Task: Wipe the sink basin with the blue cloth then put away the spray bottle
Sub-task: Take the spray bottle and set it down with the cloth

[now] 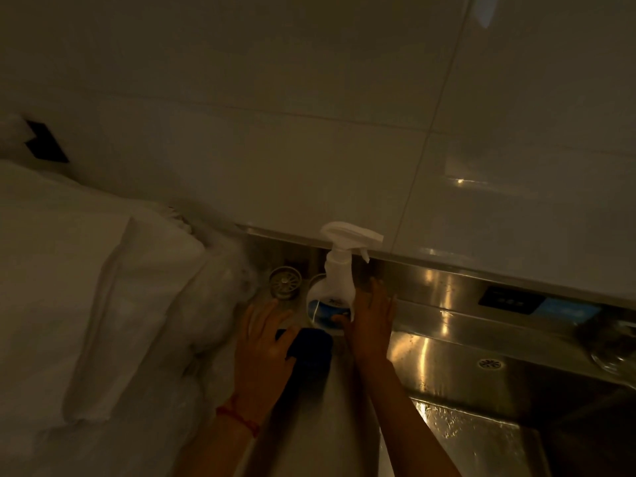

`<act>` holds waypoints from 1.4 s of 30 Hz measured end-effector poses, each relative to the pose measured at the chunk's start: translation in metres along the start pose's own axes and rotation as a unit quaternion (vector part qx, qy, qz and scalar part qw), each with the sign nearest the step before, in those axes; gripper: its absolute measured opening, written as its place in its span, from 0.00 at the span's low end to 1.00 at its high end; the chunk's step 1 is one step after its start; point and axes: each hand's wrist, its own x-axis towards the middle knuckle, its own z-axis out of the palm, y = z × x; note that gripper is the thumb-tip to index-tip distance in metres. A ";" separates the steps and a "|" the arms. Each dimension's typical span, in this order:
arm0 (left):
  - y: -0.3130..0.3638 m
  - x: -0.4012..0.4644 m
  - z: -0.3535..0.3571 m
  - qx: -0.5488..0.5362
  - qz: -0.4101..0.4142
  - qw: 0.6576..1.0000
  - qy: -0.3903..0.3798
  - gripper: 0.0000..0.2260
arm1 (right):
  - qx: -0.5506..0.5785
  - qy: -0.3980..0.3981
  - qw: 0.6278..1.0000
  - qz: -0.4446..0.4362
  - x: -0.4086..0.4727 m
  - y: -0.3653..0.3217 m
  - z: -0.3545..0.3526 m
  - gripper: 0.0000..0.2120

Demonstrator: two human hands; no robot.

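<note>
You look to be at the start or the put-away step (the dim light hides which). Your right hand (371, 321), fingers spread, touches the spray bottle (332, 294) at lower centre; your left hand (265, 342) rests loosely open on the blue cloth (311, 349) just below. Next, close a firm grip.

One spray bottle (332, 290), one blue cloth (309, 347)

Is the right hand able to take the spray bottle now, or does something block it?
Probably yes. The right hand is already at the base of the spray bottle, fingers open beside it, and nothing stands between them. The left hand rests on the blue cloth, clear of the way.
</note>
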 end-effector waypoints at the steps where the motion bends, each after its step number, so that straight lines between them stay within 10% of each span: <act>1: 0.000 0.000 0.000 -0.001 -0.002 1.000 0.001 0.26 | -0.006 -0.001 1.000 -0.002 0.001 -0.001 0.000 0.30; 17: 0.000 0.001 0.000 -0.028 -0.005 0.999 0.014 0.26 | -0.001 -0.023 1.000 0.006 0.002 -0.002 -0.005 0.30; 42: 0.019 0.009 -0.012 -0.084 -0.013 0.996 0.022 0.22 | 0.323 -0.087 0.942 -0.034 -0.067 -0.004 -0.025 0.25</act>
